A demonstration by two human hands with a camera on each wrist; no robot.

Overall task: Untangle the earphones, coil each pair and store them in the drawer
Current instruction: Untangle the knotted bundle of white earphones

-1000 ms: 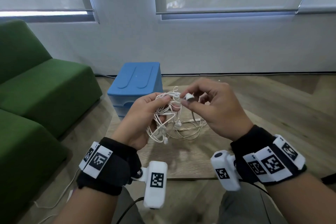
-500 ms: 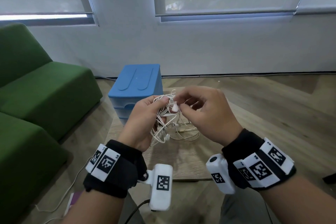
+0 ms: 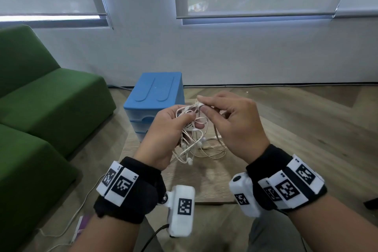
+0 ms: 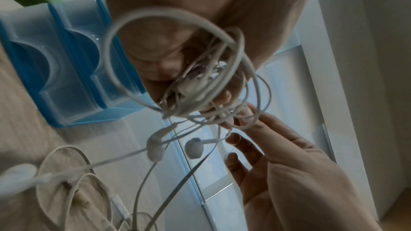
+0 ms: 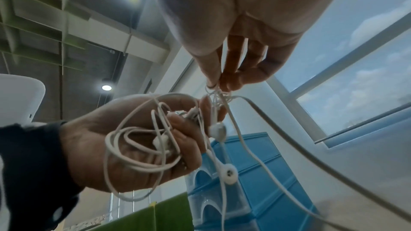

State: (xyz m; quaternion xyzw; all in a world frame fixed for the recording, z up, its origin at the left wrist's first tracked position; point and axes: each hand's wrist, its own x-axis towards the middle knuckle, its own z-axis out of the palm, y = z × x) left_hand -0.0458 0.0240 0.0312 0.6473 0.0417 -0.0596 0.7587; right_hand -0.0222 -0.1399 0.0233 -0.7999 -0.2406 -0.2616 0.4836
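Note:
A tangle of white earphones (image 3: 191, 129) is bunched in my left hand (image 3: 169, 129), whose fingers curl round the cords above the low wooden table (image 3: 204, 180). My right hand (image 3: 229, 120) pinches an earbud and cord at the top of the tangle (image 3: 198, 104) between thumb and forefinger. Loose loops (image 3: 212, 149) trail down onto the table. In the left wrist view two earbuds (image 4: 175, 147) dangle below the knot (image 4: 200, 83). In the right wrist view the pinched cord (image 5: 217, 92) runs to the bunch (image 5: 142, 143). The blue drawer unit (image 3: 155, 96) stands behind the hands, its drawers closed.
A green sofa (image 3: 41, 118) fills the left side. A white wall and windows lie beyond the drawer unit. A thin white cable (image 3: 67, 229) and a small pink item (image 3: 82, 223) lie on the wooden floor at lower left.
Both hands have stayed together on the tangle. The right hand's pinch has shifted from an earbud held in front to a point at the top of the bunch, drawing it upward.

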